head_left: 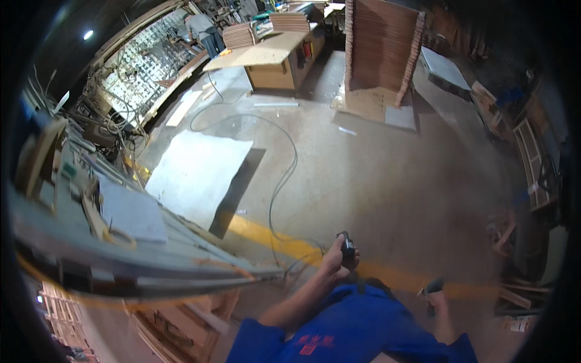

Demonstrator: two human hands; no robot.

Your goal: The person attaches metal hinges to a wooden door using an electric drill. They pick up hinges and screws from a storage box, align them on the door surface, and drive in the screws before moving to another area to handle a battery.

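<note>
My left hand is raised in front of my body, its fingers closed round a small black object with a shiny pale patch; its kind is not clear. Low at my right side, my right hand is wrapped round the grip of a dark drill-shaped tool. The tool's head sticks out above the fist and its lower end shows below. Both forearms come out of blue sleeves. A long dark hose or cable winds over the floor to near my left hand.
To my left runs a cluttered grey bench with a pale sheet and a tape roll. A white panel lies beyond. Ahead stand a wooden worktable and a tall brown stack. A person works at far left.
</note>
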